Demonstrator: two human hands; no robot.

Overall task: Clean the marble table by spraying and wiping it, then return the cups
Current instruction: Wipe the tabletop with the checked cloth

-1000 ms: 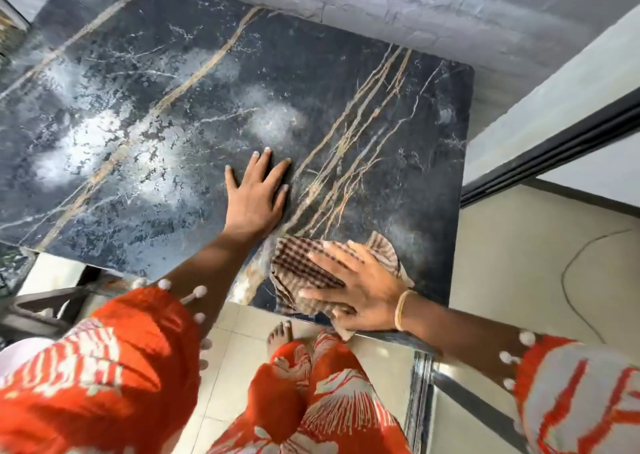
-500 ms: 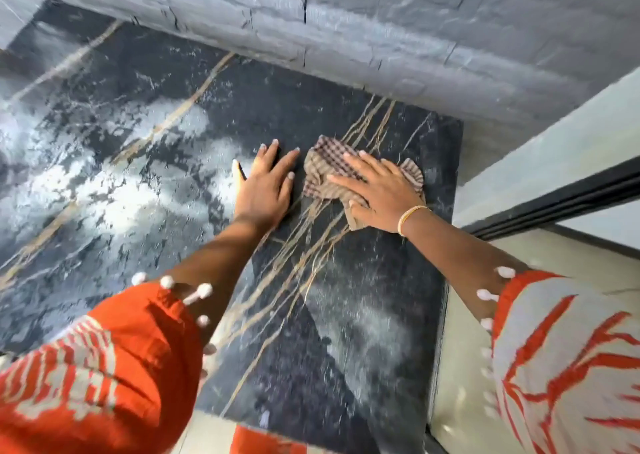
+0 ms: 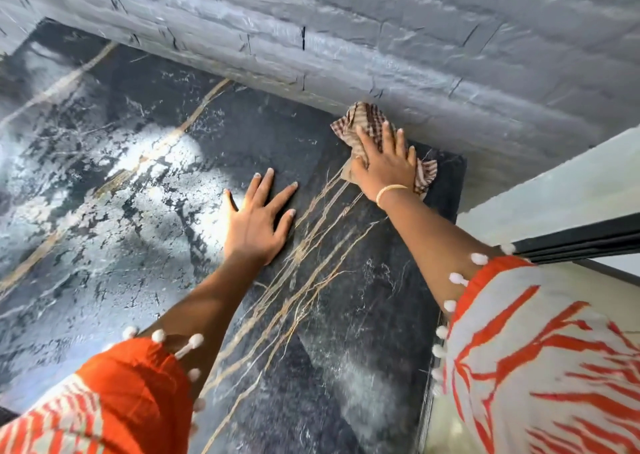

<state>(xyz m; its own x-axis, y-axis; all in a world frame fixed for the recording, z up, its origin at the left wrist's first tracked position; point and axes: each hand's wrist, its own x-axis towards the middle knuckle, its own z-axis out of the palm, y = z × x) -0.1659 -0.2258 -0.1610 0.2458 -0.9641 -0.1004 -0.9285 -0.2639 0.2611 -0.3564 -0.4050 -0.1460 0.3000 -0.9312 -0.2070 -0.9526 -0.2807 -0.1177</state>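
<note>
The black marble table (image 3: 346, 332) with gold veins fills the view. White spray film covers its left half. A brown checked cloth (image 3: 363, 117) lies at the table's far right corner, against the wall. My right hand (image 3: 384, 162) presses flat on the cloth with straight fingers. My left hand (image 3: 258, 221) rests flat on the bare marble near the middle, fingers spread, a hand's width left of the cloth. No cups or spray bottle are in view.
A grey stone-brick wall (image 3: 381, 38) runs along the table's far edge. To the right of the table's right edge are a pale ledge (image 3: 554, 194), a dark frame (image 3: 571, 242) and light floor (image 3: 440, 429).
My right hand has pushed the cloth from the table's near edge up to the far right corner by the wall. My left hand has stayed flat on the marble.
</note>
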